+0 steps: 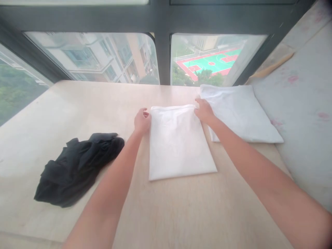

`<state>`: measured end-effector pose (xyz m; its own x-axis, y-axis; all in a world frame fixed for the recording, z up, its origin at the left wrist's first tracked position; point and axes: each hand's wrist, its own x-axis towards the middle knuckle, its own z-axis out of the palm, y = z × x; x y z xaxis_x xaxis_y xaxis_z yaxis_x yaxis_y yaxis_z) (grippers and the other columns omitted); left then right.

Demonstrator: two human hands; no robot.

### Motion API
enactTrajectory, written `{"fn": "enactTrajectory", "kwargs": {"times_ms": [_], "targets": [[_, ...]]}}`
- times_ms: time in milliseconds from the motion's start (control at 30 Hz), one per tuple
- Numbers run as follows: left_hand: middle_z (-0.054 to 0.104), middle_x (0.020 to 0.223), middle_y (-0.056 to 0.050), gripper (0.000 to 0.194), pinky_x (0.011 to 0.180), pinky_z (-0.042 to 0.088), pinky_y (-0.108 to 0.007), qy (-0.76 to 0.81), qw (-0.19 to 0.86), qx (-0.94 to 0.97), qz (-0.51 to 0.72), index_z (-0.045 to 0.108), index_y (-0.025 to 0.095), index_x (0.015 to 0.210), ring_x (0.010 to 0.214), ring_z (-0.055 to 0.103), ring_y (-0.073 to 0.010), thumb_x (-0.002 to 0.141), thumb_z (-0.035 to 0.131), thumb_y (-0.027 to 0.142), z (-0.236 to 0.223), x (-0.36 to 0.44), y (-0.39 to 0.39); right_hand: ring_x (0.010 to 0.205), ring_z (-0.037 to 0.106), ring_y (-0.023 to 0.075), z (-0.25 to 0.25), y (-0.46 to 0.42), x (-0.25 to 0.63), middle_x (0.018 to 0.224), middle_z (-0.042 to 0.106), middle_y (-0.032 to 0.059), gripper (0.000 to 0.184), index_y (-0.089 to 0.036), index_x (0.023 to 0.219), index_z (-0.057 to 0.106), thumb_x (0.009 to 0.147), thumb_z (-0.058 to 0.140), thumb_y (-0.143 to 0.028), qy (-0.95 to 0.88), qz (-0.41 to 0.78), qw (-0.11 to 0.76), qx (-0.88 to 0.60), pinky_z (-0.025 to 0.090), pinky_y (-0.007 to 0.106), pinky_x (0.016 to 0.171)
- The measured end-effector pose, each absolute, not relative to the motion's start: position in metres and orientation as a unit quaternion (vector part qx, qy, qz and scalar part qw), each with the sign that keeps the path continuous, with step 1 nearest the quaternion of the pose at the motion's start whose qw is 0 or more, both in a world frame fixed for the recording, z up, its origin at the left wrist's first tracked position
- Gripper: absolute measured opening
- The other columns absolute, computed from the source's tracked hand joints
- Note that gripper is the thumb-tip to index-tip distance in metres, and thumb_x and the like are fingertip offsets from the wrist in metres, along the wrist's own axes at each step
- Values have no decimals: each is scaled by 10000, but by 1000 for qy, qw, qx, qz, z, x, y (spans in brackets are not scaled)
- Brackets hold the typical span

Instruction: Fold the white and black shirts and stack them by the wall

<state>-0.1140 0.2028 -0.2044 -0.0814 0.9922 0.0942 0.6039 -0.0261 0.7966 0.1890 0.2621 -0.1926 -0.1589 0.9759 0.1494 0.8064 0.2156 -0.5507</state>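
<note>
A folded white garment (178,141) lies flat on the pale wooden surface between my hands. My left hand (142,121) is at its far left corner, touching the side edge, with fingers loosely bent and apart. At the far right corner is my right hand (204,110), its thumb on the garment's edge and its fingers apart from the thumb, pointing left. Another folded white cloth (238,114) lies to the right, partly behind my right hand and forearm. On the left, a crumpled black garment (77,169) lies beside my left forearm.
The wooden surface (166,214) runs up to a grey-framed window (163,52). Through the glass show buildings, trees and a green and red sports court (211,64). A wall with floral covering (303,114) bounds the right side.
</note>
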Motion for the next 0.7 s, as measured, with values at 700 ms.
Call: {"fn": "enactTrajectory", "kwargs": {"times_ms": [700], "targets": [[718, 832, -88, 597, 453, 347, -207, 738, 495, 314, 334, 563, 149, 1136, 571, 636, -153, 751, 683, 588, -204, -75, -18, 692, 631, 168, -221, 21, 249, 862, 717, 66, 385, -158, 1061, 703, 842, 563, -442, -541, 434, 217, -687, 458, 272, 630]]}}
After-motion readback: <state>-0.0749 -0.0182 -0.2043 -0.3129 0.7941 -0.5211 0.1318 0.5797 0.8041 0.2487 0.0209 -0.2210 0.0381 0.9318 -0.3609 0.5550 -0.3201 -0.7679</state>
